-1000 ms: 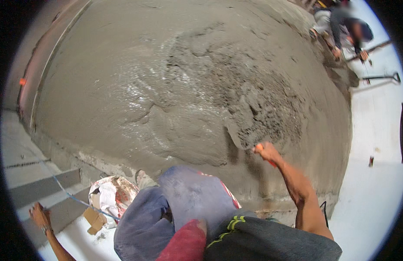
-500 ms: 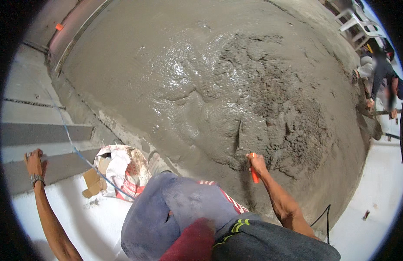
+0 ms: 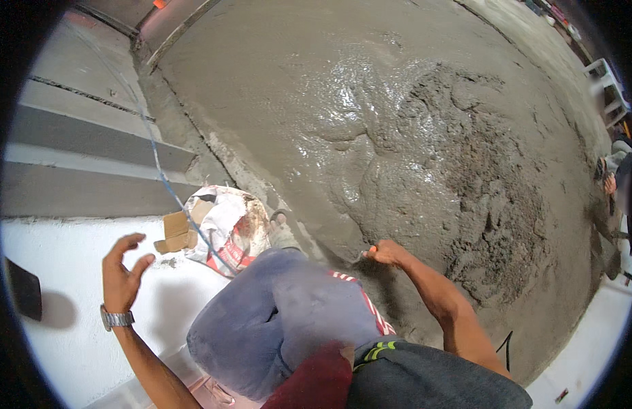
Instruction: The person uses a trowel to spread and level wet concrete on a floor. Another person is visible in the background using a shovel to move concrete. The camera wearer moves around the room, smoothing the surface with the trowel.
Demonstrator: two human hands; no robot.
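My right hand [image 3: 391,252] is closed around the orange handle of a trowel, whose blade is low against the wet grey concrete [image 3: 316,170] and hard to make out. To the right of that hand the concrete is rough and lumpy; further left it lies smoother and shiny. My left hand [image 3: 125,273], with a metal watch [image 3: 116,318] at the wrist, is held over the white wall surface, fingers apart and curved, with nothing in it. Nearest to it are a torn piece of brown cardboard [image 3: 176,232] and a crumpled white and red sack [image 3: 227,218].
A thin blue cord [image 3: 160,170] runs across the sack and up past the grey steps [image 3: 91,143]. One person's hand [image 3: 610,183] shows at the right rim, below a white plastic chair [image 3: 608,92]. A dark flat object [image 3: 22,290] is at the left edge.
My left hand has come off the grey step and moved right and down. My right hand has drawn the trowel slightly left. The view has shifted, so the scene sits further right.
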